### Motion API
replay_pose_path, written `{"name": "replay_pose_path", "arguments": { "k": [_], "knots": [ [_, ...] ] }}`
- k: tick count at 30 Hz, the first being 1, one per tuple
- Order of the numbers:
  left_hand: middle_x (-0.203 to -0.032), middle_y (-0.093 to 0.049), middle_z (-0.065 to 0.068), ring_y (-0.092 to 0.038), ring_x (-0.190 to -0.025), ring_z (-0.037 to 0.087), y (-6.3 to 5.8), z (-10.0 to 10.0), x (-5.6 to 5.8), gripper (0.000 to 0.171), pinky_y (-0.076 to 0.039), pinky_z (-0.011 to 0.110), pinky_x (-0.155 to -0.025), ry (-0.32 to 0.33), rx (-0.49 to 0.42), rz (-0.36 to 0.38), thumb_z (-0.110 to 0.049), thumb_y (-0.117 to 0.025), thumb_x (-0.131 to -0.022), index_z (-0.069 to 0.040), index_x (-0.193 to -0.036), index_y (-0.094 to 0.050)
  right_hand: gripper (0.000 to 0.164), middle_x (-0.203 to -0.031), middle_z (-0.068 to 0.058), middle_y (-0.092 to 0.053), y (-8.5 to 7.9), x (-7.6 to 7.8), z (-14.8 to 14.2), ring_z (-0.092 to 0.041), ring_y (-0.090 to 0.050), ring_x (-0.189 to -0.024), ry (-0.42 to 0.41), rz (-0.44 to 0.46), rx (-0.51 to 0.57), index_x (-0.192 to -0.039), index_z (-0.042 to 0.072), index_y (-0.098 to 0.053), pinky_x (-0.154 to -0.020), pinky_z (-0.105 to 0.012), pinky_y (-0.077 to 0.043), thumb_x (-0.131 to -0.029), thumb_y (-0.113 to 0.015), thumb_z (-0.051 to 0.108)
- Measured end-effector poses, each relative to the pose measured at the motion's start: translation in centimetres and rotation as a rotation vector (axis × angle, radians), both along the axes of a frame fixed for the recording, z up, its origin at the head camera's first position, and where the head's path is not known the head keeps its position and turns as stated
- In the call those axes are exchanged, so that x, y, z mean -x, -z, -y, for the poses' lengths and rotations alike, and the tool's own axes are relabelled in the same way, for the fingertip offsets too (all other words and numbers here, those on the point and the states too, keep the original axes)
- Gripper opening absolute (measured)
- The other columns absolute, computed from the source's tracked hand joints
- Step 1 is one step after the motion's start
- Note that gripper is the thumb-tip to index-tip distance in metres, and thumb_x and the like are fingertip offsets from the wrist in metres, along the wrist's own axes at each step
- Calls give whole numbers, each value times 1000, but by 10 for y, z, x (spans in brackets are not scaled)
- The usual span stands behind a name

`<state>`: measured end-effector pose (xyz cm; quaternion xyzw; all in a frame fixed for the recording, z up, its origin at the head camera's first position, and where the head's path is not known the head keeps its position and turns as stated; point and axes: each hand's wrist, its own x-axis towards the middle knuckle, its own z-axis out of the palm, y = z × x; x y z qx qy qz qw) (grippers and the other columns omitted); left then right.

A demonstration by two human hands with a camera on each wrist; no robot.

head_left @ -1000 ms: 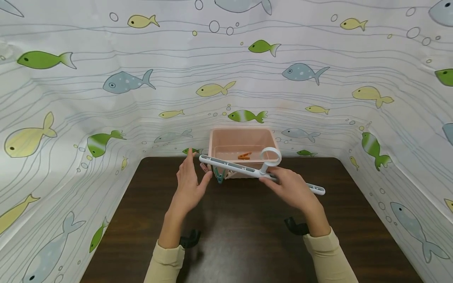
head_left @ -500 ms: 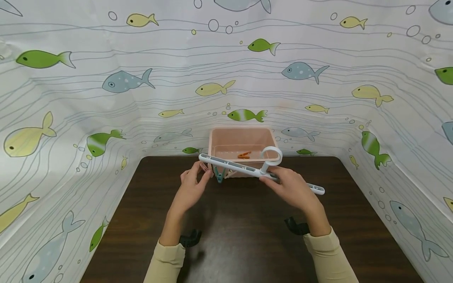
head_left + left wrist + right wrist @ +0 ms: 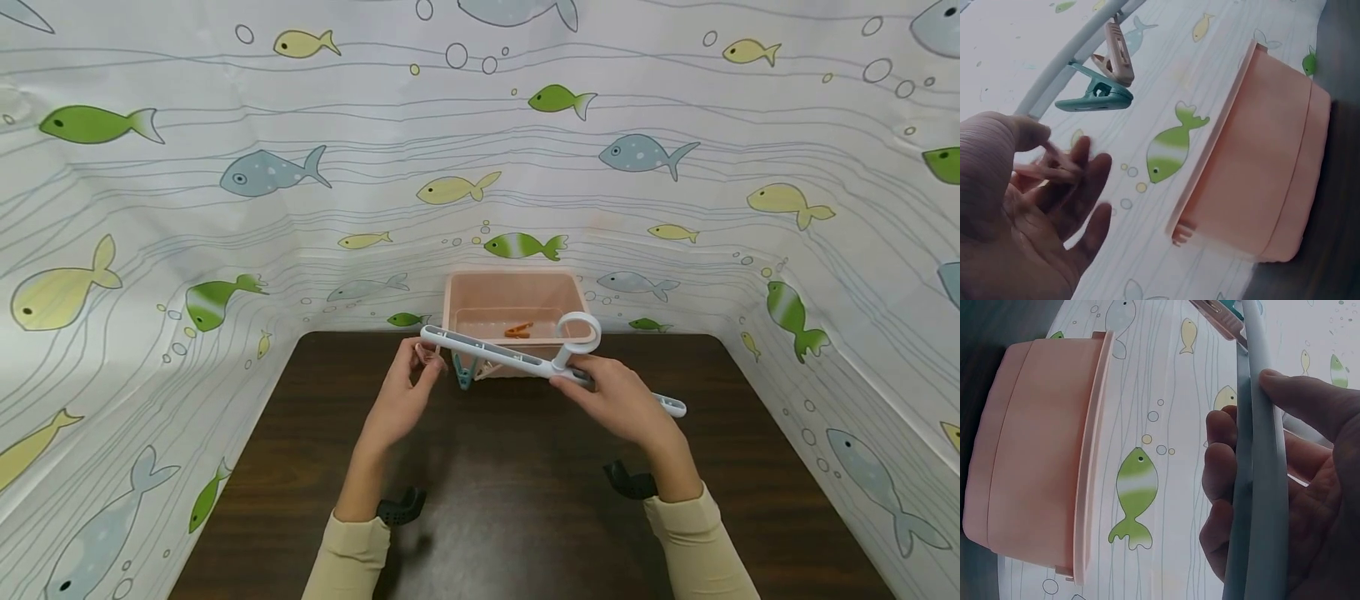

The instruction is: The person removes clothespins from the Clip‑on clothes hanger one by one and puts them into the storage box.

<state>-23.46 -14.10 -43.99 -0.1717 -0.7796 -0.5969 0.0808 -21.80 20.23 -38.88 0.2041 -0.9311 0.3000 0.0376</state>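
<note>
white hanger [image 3: 553, 367], gripped by the right hand [image 3: 621, 398], tilts above the table [image 3: 502, 500] near a pink bin [image 3: 517, 292]; the left hand [image 3: 397, 396] pinches a pink clip [image 3: 430, 357] under the hanger's left end, near a teal clip [image 3: 464, 374].

Kinda digging the plain top – the left sleeve [image 3: 347, 557] and right sleeve [image 3: 699, 546] are the same pale cream-yellow, a bit creased near the cuffs, which end partway down the forearms. The left hand [image 3: 396, 400] and right hand [image 3: 617, 403] are bare, and just past the cuffs there's a stubby, bent black gadget on the left forearm [image 3: 402, 507] and a matching black one on the right [image 3: 628, 482] – too small to make out markings.
</note>
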Motion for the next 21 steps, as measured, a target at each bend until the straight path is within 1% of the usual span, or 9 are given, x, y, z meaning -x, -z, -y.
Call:
{"name": "replay_pose_path", "arguments": {
  "k": [3, 5, 7, 10, 12, 14, 17, 19, 21],
  "knots": [
    [-98, -55, 12, -62, -96, 31, -1, 0, -1, 25, -48, 34, -89, 6, -27, -4, -23, -53, -116, -5, -130, -44, 25, -87, 7, -63, 2, 1, 0, -15, -53, -76, -14, 15, 23, -111, 25, -73, -71, -37, -44, -105, -69, 49],
    [-88, -49, 10, -55, -82, 25, 0, 0, -1, 21, -45, 30, -77, 27, -59, -5, -23, -51, -116, -4, -125, -43, 25, -86, 7, -62, 3, 2, 0, -15, -53, -75, -30, 28, 40, -110, 25, -73, -71, -35, -44, -105, -68, 49],
    [-80, -45, 7, -45, -71, 18, 1, -1, -1, 19, -39, 28, -67, 53, -94, -10, -22, -48, -117, -4, -117, -42, 25, -83, 7, -60, 4, 3, -1, -15, -52, -74, -47, 43, 61, -108, 25, -73, -70, -34, -44, -105, -68, 49],
    [-74, -37, 3, -32, -63, 13, 3, -1, -1, 19, -30, 28, -59, 101, -147, -20, -21, -44, -118, -4, -110, -40, 24, -81, 6, -57, 6, 4, -1, -15, -51, -74, -64, 57, 79, -104, 24, -72, -69, -32, -44, -105, -69, 49],
    [-73, -35, 2, -28, -60, 13, 4, -2, -1, 21, -28, 29, -57, 121, -167, -31, -20, -41, -119, -3, -108, -40, 24, -82, 5, -57, 6, 4, -2, -15, -51, -74, -67, 58, 85, -104, 24, -72, -68, -32, -44, -105, -69, 48],
    [-73, -36, 3, -29, -60, 14, 4, -2, -2, 25, -28, 30, -56, 137, -181, -44, -20, -39, -119, 1, -108, -41, 24, -84, 4, -59, 6, 4, -3, -16, -52, -75, -66, 60, 86, -104, 23, -72, -68, -32, -44, -105, -69, 47],
    [-74, -39, 6, -35, -60, 15, 3, -2, -2, 29, -33, 34, -55, 150, -203, -57, -20, -40, -119, 8, -111, -45, 24, -86, 2, -61, 5, 4, -4, -16, -52, -77, -68, 67, 90, -105, 23, -73, -69, -32, -44, -106, -69, 46],
    [-74, -42, 7, -40, -62, 17, 2, -2, -3, 30, -36, 34, -56, 160, -215, -58, -18, -40, -119, 10, -115, -49, 23, -85, 2, -60, 5, 5, -4, -16, -52, -77, -71, 73, 95, -105, 22, -73, -68, -31, -44, -106, -69, 46],
    [-75, -45, 7, -43, -63, 20, 2, -2, -2, 29, -39, 32, -57, 163, -219, -53, -17, -42, -119, 10, -117, -52, 23, -86, 2, -59, 4, 5, -4, -16, -52, -77, -73, 78, 99, -105, 22, -72, -68, -31, -44, -106, -69, 45]
  ]
}}
